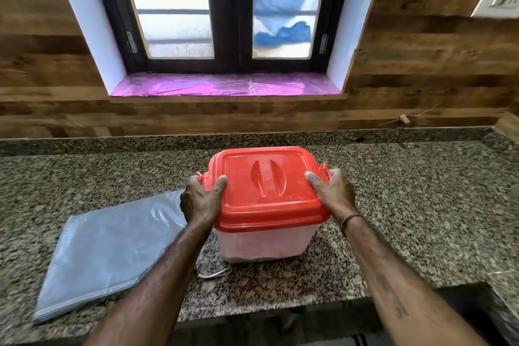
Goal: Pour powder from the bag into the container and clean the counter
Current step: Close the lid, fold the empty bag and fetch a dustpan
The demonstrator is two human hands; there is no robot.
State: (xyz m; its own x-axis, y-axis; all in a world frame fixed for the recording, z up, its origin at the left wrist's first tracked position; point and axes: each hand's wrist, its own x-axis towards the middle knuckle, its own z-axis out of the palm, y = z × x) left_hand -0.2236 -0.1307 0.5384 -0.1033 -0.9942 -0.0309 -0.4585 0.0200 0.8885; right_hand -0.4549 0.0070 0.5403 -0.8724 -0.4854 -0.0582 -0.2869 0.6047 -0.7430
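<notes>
Granite counter (393, 191): container (261, 241), bag (112, 255).

Glossy red plastic lid (266, 191), translucent plastic container (262, 243), speckled polished granite counter (407, 205), smooth plastic bag (112, 247)

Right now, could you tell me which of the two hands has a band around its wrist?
The right hand, gripping the red lid's right edge, has a thin reddish band at the wrist; the left hand's wrist is bare.

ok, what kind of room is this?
Most likely a home kitchen: a speckled granite counter under a dark-framed window, wood-look wall panelling, and a red-lidded storage container held by both hands.
</notes>
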